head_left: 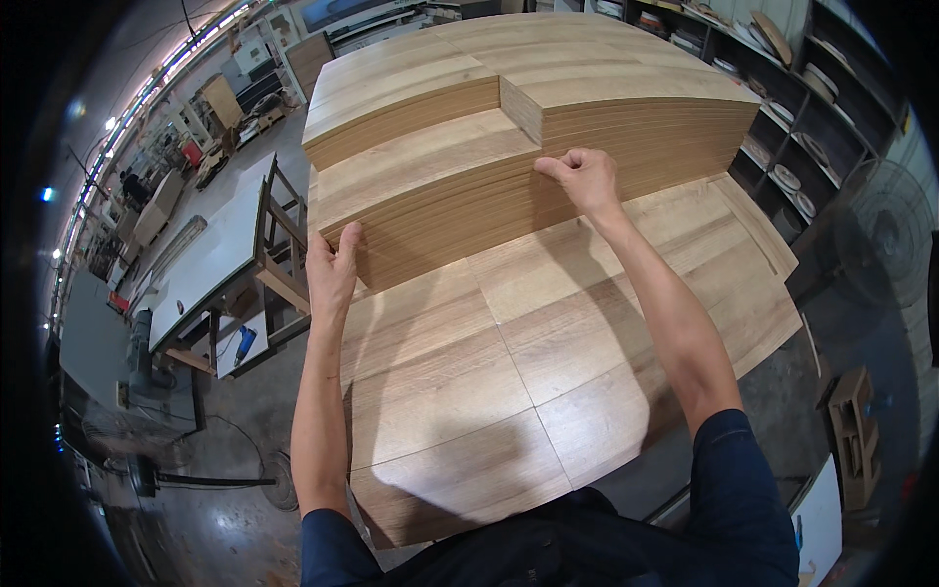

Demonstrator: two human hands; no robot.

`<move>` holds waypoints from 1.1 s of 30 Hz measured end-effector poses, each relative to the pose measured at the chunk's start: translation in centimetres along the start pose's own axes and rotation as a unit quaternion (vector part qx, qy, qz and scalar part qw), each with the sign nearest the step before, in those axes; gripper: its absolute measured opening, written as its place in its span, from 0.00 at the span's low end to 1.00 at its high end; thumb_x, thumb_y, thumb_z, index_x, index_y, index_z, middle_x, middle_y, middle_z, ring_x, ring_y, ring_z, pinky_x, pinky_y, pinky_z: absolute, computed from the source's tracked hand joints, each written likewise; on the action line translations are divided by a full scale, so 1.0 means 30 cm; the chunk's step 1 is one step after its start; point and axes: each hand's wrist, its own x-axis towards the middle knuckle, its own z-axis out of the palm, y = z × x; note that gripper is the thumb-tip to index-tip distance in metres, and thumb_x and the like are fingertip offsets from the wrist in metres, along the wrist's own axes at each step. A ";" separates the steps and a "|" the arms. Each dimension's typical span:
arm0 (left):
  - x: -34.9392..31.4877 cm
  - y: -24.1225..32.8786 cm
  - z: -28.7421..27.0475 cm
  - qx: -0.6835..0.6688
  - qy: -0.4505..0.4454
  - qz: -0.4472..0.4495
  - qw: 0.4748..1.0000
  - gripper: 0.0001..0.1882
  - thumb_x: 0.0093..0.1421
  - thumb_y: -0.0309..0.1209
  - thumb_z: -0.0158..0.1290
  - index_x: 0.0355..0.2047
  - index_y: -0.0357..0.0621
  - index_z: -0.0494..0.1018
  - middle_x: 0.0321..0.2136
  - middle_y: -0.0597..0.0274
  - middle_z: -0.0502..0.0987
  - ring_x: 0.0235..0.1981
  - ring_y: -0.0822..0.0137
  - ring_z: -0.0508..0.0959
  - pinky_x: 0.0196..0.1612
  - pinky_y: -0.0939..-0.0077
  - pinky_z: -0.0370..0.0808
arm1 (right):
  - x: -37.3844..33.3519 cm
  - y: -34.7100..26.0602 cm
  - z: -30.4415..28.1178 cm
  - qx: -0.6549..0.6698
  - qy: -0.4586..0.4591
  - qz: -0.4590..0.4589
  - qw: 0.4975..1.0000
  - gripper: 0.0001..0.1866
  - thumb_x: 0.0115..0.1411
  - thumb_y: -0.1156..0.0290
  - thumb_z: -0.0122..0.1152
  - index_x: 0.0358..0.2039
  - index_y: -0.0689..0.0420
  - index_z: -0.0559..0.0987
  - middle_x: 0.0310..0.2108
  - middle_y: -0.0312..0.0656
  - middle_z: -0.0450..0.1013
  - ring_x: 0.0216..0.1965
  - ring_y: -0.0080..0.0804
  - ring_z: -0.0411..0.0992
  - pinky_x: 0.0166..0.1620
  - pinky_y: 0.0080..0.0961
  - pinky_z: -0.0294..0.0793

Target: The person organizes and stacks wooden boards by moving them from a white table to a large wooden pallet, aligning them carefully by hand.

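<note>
Long wood-grain boards [421, 166] lie in a stepped stack, their layered brown edges [440, 220] facing me. My left hand [333, 269] is closed round the left front corner of the lower step, thumb on the front edge and fingers partly hidden at the end. Near that step's right end, my right hand [587, 181] is closed with fingers curled in, its thumb and fingertips at the front edge of the boards. Whatever those right fingertips pinch is partly hidden. Higher boards [636, 88] rise behind and to the right of the lower step.
Nearer me, wood-grain panels [440, 411] form a low flat surface. A white-topped workbench [210, 264] stands left, with a blue power drill [245, 342] on its lower shelf. At right are dark shelves [822, 108], a fan [885, 235] and a wooden pallet [851, 430].
</note>
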 end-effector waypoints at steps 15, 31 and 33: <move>0.188 -0.104 0.025 -0.354 -0.107 -0.147 0.918 0.53 0.64 0.69 0.22 0.68 0.27 0.45 0.70 0.45 0.45 0.72 0.59 0.45 0.71 0.68 0.41 | 0.005 -0.003 0.004 0.142 -0.060 0.109 0.982 0.24 0.54 0.51 0.71 0.15 0.58 0.79 0.14 0.35 0.73 0.18 0.18 0.70 0.23 0.18 0.69; 0.422 -0.275 -0.012 -0.397 -0.219 -0.032 0.891 0.53 0.64 0.70 0.23 0.70 0.33 0.35 0.72 0.53 0.34 0.73 0.61 0.35 0.71 0.66 0.36 | -0.023 -0.018 0.053 0.215 -0.087 0.091 0.968 0.19 0.62 0.58 0.65 0.20 0.58 0.79 0.18 0.33 0.73 0.19 0.16 0.68 0.24 0.15 0.66; 0.447 -0.299 0.005 -0.366 -0.134 -0.066 0.919 0.52 0.63 0.70 0.22 0.70 0.37 0.31 0.72 0.54 0.29 0.72 0.62 0.30 0.71 0.66 0.34 | -0.020 0.017 0.027 0.188 -0.091 0.095 0.973 0.19 0.63 0.58 0.63 0.21 0.58 0.78 0.18 0.33 0.73 0.19 0.16 0.68 0.24 0.15 0.66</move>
